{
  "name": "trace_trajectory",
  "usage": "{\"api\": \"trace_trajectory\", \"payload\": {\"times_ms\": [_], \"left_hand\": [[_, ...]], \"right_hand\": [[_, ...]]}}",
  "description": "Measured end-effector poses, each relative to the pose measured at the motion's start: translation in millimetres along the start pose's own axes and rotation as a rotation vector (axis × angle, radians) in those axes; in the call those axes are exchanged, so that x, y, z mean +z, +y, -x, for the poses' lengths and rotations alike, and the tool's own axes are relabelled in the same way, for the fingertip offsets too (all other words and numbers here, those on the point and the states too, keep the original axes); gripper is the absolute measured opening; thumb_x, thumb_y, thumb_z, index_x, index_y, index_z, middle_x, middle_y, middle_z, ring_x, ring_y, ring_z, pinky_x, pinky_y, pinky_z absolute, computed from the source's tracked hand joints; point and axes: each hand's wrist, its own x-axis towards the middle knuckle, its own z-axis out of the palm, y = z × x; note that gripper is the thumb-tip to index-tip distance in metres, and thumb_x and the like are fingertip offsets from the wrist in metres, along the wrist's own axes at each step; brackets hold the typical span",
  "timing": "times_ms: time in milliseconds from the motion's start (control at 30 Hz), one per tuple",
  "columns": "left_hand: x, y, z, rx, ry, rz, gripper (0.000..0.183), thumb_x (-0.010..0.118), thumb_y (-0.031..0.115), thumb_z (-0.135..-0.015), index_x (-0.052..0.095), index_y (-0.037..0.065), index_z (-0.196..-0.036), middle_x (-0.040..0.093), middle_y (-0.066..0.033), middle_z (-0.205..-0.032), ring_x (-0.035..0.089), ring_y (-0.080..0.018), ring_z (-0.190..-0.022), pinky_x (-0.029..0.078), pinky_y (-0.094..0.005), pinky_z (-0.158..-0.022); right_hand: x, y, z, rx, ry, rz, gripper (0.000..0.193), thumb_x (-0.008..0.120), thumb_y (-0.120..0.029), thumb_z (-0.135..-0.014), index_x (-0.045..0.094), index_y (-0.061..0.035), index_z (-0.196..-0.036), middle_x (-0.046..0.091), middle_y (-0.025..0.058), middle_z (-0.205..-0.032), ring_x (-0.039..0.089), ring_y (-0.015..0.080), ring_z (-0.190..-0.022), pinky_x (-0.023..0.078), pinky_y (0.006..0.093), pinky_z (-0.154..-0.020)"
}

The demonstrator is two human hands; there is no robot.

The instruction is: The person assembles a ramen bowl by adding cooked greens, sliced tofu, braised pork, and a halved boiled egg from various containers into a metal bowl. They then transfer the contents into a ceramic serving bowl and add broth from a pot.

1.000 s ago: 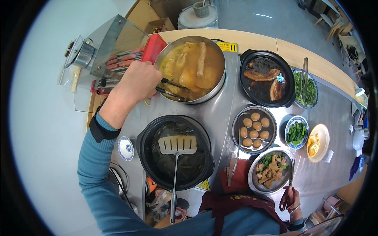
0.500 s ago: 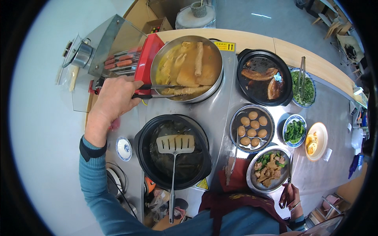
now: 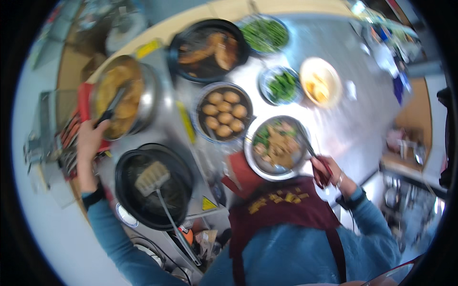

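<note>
My left hand (image 3: 89,140) is closed on black-handled tongs (image 3: 114,102), whose tips reach into a steel pot (image 3: 149,97) of yellowish broth and food pieces at the left. Blur hides whether the tongs grip anything. My right hand (image 3: 329,172) is closed round the dark red handles of scissors (image 3: 310,148). Their metal blades lie over the right rim of a steel bowl (image 3: 249,159). Cut light-brown pieces (image 3: 281,148) and green leaves (image 3: 261,137) are in that bowl.
A black pot (image 3: 119,183) with a slotted spatula (image 3: 164,205) stands front left. Beyond are a plate of brown eggs (image 3: 224,108), a black pan of meat (image 3: 217,50), chopped greens (image 3: 265,34), leafy greens (image 3: 282,86) and a cream bowl (image 3: 331,76). A red cloth (image 3: 243,174) lies nearby.
The whole view has swung to the right and blurred, so the table things appear further left. My left hand still holds the tongs at the steel pot; more of my right arm shows.
</note>
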Motion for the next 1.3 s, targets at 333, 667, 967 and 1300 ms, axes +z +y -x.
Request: {"api": "trace_trajectory", "payload": {"times_ms": [333,667,967,1300], "left_hand": [[-14,25,105,-0.165,0.163,-0.081,0.049,0.069,0.033,-0.096,0.068,-0.008,-0.123,0.07,-0.0082,-0.095,0.06,-0.0159,-0.084,0.049,-0.0297,-0.079],[113,208,292,-0.07,-0.043,0.09,0.054,0.074,0.029,-0.092,0.063,-0.004,-0.134,0.071,-0.0233,-0.118,0.069,-0.031,-0.107,0.052,-0.0386,-0.095],[281,281,323,-0.18,-0.296,0.255,0.044,0.063,0.045,-0.096,0.07,0.006,-0.114,0.072,-0.0242,-0.098,0.069,-0.045,-0.091,0.054,-0.052,-0.078],[244,274,383,-0.256,0.102,0.381,0.044,0.069,0.033,-0.093,0.066,0.003,-0.124,0.071,-0.0236,-0.103,0.069,-0.0435,-0.093,0.056,-0.0478,-0.078]], "right_hand": [[-14,43,-3,-0.012,-0.039,0.122,0.068,0.065,-0.06,-0.095,0.064,0.0016,-0.124,0.064,0.0054,-0.068,0.063,0.014,-0.057,0.051,0.0289,-0.052],[-12,48,-31,-0.137,-0.184,0.441,0.066,0.068,-0.061,-0.091,0.071,0.0004,-0.116,0.071,0.016,-0.088,0.07,0.0292,-0.084,0.056,0.0376,-0.08],[-50,82,-19,-0.152,-0.163,0.207,0.053,0.073,-0.043,-0.095,0.063,0.0017,-0.122,0.068,0.0091,-0.087,0.066,0.0203,-0.077,0.054,0.0333,-0.072],[-53,82,-33,-0.343,-0.152,0.236,0.052,0.082,-0.026,-0.089,0.061,0.0043,-0.127,0.063,0.0016,-0.06,0.055,0.0079,-0.047,0.041,0.0253,-0.043]]}}
